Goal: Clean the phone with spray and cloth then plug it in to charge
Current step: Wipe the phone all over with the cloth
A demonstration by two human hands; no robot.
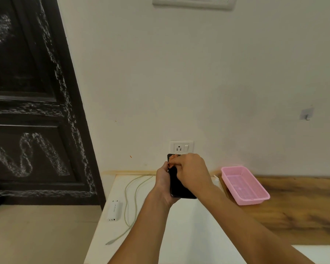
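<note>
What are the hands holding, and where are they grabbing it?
A black phone. The left hand grips its left edge and lower back; the right hand covers the upper part, pinching near the top edge.

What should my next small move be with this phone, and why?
Probably free the right hand and reach for the cable on the table: the left hand already grips the phone, no cloth or spray shows, the wall socket is empty, and the adapter lies loose.

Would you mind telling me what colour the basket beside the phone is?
The basket is pink, clearest in the head view.
</note>
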